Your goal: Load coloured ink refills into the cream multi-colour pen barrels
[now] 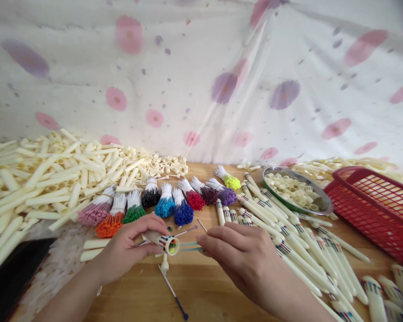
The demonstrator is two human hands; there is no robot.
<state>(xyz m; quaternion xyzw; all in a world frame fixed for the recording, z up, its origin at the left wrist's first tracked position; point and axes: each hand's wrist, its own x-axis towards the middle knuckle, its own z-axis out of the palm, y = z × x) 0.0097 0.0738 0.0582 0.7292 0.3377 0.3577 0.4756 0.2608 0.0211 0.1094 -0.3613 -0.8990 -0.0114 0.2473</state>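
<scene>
Gripping 1 barrel [161, 241] w/ L hand [127, 250], R hand [242, 255] pinching 2 refills [188, 249], 10 bundles [183, 212]

Bright even light, soft shadows, edges warped, corners blurred.

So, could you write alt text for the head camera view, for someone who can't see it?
The left hand holds a cream pen barrel, open end toward the right hand, which pinches thin refills. Behind them lie coloured refill bundles on a wooden table.
</scene>
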